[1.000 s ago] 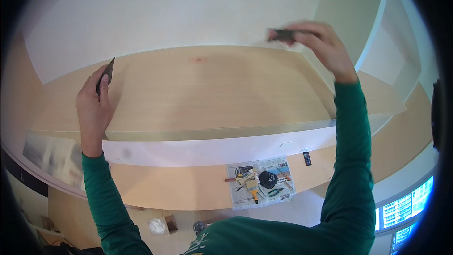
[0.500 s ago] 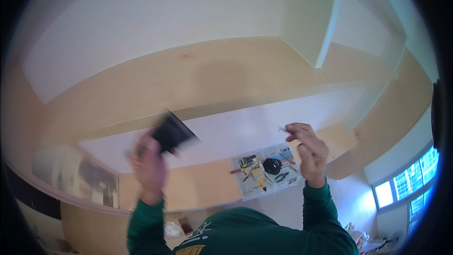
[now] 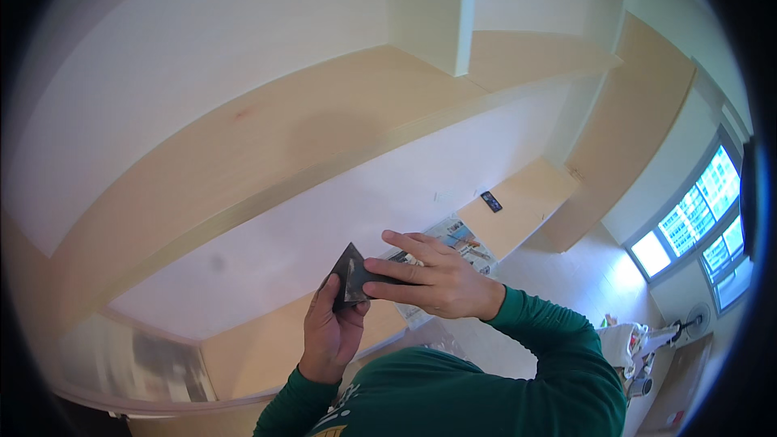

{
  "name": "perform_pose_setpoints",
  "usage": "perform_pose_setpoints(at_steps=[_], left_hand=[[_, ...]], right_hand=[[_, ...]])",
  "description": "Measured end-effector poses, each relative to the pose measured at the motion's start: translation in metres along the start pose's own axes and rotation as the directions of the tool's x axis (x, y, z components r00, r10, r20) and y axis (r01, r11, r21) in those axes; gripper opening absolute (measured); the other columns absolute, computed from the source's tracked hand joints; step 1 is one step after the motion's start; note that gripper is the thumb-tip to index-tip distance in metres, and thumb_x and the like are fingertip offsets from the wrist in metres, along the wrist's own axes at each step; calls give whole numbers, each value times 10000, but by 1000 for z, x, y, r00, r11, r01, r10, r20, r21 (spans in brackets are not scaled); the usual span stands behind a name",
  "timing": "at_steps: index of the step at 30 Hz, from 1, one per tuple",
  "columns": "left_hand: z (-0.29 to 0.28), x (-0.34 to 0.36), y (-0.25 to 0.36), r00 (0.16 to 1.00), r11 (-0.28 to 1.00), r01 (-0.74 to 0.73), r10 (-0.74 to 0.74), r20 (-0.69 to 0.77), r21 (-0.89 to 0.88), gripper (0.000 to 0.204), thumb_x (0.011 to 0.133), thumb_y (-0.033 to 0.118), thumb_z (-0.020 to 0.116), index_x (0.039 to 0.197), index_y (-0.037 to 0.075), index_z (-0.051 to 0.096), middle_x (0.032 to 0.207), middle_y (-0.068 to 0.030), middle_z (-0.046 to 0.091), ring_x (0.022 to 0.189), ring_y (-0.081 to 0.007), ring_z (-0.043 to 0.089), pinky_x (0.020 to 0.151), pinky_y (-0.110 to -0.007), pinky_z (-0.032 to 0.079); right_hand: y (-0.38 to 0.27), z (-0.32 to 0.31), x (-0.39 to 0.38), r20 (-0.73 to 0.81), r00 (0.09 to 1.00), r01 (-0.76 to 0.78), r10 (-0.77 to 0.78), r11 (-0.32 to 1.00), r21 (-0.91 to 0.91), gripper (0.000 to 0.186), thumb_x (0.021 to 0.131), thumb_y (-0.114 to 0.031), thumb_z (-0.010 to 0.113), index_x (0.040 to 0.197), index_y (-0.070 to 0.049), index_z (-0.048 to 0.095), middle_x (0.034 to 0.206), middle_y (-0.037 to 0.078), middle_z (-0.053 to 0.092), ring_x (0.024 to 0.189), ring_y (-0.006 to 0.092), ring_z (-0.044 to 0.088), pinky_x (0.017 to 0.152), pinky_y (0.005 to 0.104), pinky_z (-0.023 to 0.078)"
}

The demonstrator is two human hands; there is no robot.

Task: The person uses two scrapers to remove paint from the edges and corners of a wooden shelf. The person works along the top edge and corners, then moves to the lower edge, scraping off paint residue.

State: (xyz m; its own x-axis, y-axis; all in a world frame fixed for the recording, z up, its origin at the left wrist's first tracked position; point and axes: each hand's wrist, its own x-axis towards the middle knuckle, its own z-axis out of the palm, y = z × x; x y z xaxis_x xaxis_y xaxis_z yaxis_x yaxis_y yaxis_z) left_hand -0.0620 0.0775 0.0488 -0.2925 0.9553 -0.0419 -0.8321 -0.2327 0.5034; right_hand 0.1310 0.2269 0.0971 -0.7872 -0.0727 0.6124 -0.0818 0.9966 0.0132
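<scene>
My left hand grips a dark flat scraper with a pointed corner and pale smears, held out below the long wooden shelf. My right hand reaches across it, two fingers bent onto the blade and the index finger raised above it; its thumb is hidden, and I cannot tell whether a second scraper lies under those fingers. Beyond my hands, newspaper with tools, mostly covered by my arm and hands, rests on the lower wooden counter.
A phone lies on the counter. A white upright divider stands on the shelf. At the right are a tall wood panel, windows, a fan and a pile of items on the floor side.
My hands have come down from shelf height and together, the right now on the left's scraper. The view has swung right, bringing the fan and more of the window into sight.
</scene>
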Motion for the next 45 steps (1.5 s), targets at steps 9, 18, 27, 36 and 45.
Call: perform_pose_setpoints(at_steps=[9, 18, 27, 36, 45], left_hand=[[-2, 1, -5, 999, 999, 36, -35, -31, 8, 350, 1170, 236, 550, 1434, 28, 647, 1287, -95, 766, 1064, -173, 723, 780, -320, 574], [17, 2, -11, 991, 989, -107, 114, -63, 102, 373, 1152, 240, 583, 1454, 29, 638, 1314, -104, 756, 1015, -156, 725, 745, -308, 574], [31, 22, 6, 998, 938, -56, 61, -6, 341, 404, 1120, 220, 586, 1388, -74, 652, 1264, -239, 767, 948, -232, 762, 670, -331, 581], [68, 54, 5, 999, 806, 38, -21, -36, 590, 322, 1095, 193, 668, 1284, -66, 704, 1016, -159, 795, 760, -224, 741, 603, -331, 554], [89, 56, -15, 998, 701, 55, -29, -49, 711, 283, 1083, 184, 693, 1239, -48, 734, 940, -115, 797, 718, -186, 744, 573, -312, 572]], right_hand=[[1, -7, -10, 11, 998, -66, 67, 997, -25, 569, 956, -129, 661, 1522, -183, 660, 1611, 76, 588, 1593, 399, 424, 1232, 551, 462], [27, 6, -79, 173, 943, -279, 283, 959, -48, 489, 997, -109, 636, 1483, -146, 674, 1476, 89, 685, 1451, 382, 583, 1171, 491, 516], [52, 34, -164, 325, 306, -123, 895, -301, 946, 374, 1138, -143, 614, 1507, -79, 611, 1190, 192, 792, 906, 221, 785, 795, 335, 634], [66, -65, -107, -153, 893, -370, 422, 885, 283, 423, 872, 45, 752, 1250, -135, 811, 1130, 153, 770, 797, 243, 696, 708, 360, 576], [72, -94, -57, -66, 997, -49, 42, 993, -109, 517, 782, -75, 753, 1278, -213, 806, 1113, 65, 665, 838, 244, 630, 706, 379, 543]])
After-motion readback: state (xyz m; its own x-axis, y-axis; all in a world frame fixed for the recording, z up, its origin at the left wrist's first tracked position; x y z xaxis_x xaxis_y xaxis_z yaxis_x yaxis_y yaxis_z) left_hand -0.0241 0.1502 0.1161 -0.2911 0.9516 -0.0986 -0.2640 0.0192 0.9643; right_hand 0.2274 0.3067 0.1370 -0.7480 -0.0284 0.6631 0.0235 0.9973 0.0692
